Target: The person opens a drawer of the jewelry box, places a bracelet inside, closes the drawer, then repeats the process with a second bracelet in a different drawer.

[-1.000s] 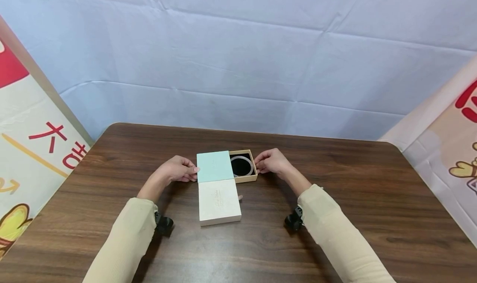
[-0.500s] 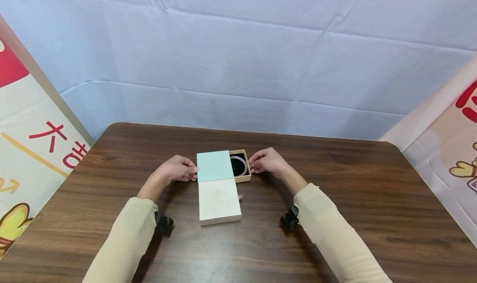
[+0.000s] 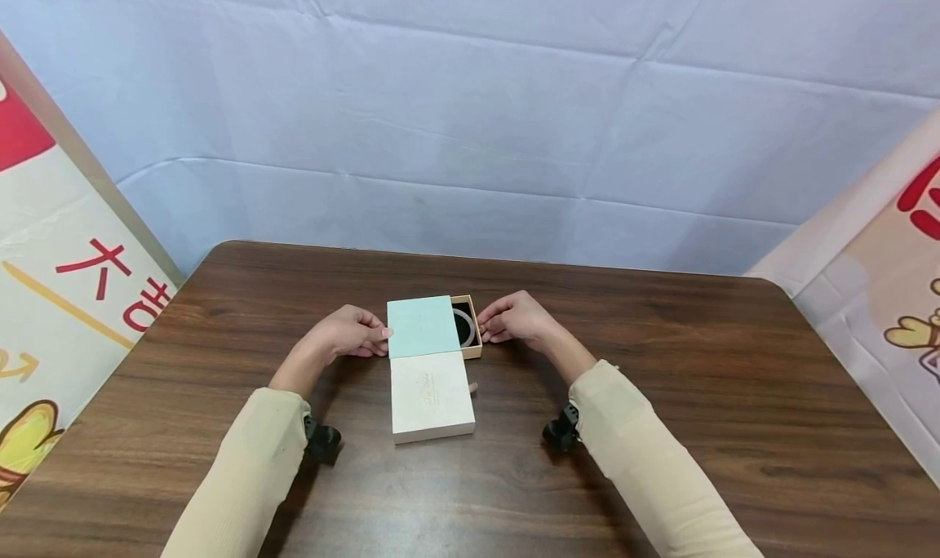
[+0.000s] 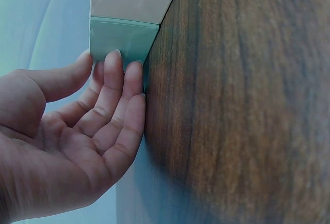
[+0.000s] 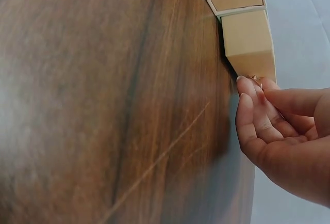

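Note:
In the head view a mint-green sleeve box [image 3: 422, 327] lies at the table's middle. A tan drawer [image 3: 477, 352] sticks out of its right end. Inside the drawer, a pale bangle [image 3: 471, 328] rests on black lining, partly covered by the sleeve. My left hand [image 3: 351, 333] holds the sleeve's left end, thumb at the top edge, fingertips against the green end face [image 4: 118, 35]. At the drawer's outer end, my right hand [image 3: 518, 320] pinches a small ribbon tab [image 5: 256, 81] between thumb and fingers.
A white box [image 3: 432, 396] adjoins the green one on the near side, with a ribbon tab [image 3: 473, 387] on its right. The brown wooden table [image 3: 661, 378] meets a pale cloth backdrop [image 3: 470, 117] behind.
My right hand has moved left and the drawer has slid farther into the green sleeve, covering more of the bangle. My left hand and the white box have stayed in place.

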Demonstrator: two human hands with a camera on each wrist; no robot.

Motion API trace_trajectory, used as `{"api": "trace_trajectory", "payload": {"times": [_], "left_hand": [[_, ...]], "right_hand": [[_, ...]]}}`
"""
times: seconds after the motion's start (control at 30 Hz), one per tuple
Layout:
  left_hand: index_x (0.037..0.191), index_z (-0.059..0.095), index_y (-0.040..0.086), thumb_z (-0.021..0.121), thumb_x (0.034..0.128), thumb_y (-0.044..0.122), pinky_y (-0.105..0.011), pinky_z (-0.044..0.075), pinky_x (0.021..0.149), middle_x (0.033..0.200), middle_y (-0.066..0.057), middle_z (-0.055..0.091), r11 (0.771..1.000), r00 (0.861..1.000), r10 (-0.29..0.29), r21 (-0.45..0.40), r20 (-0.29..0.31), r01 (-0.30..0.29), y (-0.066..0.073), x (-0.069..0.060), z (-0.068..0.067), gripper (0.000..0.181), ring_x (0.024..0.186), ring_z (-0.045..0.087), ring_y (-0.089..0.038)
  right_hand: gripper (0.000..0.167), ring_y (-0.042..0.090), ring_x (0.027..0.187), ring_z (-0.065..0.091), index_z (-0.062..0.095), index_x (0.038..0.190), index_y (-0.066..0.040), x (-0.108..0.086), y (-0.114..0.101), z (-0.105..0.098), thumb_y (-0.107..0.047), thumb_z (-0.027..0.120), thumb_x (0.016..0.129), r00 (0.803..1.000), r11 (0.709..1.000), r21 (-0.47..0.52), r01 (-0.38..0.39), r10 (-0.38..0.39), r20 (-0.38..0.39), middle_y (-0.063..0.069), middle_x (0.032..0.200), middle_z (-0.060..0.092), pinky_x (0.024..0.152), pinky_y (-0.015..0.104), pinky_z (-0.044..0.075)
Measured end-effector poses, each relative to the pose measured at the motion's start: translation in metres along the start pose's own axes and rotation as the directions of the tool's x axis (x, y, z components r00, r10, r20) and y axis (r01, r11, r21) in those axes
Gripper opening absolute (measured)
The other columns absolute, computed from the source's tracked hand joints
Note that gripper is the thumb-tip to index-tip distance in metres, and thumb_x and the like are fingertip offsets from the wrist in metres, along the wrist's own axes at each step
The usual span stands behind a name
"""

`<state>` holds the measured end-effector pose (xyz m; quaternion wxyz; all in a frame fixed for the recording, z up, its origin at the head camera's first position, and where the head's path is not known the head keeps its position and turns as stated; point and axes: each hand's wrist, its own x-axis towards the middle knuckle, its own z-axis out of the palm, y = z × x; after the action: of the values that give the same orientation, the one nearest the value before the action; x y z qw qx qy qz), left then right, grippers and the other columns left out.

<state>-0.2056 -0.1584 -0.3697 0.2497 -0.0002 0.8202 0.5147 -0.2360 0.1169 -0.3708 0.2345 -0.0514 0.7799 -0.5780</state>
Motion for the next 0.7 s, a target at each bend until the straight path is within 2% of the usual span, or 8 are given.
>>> {"api": "trace_trajectory", "payload": {"times": [0.47, 0.7], "left_hand": [[0.096, 0.058, -0.006, 0.054, 0.0930, 0.013, -0.033, 0.050, 0.074, 0.083, -0.011, 0.065, 1.000, 1.000, -0.007, -0.006, -0.009, 0.007, 0.0007, -0.0002, 0.0004, 0.020, 0.077, 0.062, -0.016], [0.095, 0.058, -0.006, 0.054, 0.0928, 0.013, -0.033, 0.050, 0.074, 0.083, -0.012, 0.065, 1.000, 1.000, -0.006, -0.011, -0.010, 0.006, 0.0012, -0.0005, 0.0009, 0.020, 0.077, 0.062, -0.016]], "right_hand": [[0.021, 0.021, 0.068, 0.062, 0.062, 0.102, 0.011, 0.0005, -0.0004, 0.0057, 0.012, 0.048, 0.086, 0.999, 0.999, -0.041, -0.003, 0.005, 0.034, 0.019, 0.087, 0.064, 0.069, 0.035, 0.053], [0.023, 0.023, 0.070, 0.063, 0.060, 0.104, 0.013, 0.0000, -0.0014, 0.0106, 0.014, 0.046, 0.086, 0.998, 0.999, -0.038, 0.019, -0.017, 0.063, 0.022, 0.091, 0.062, 0.070, 0.037, 0.052]]}}
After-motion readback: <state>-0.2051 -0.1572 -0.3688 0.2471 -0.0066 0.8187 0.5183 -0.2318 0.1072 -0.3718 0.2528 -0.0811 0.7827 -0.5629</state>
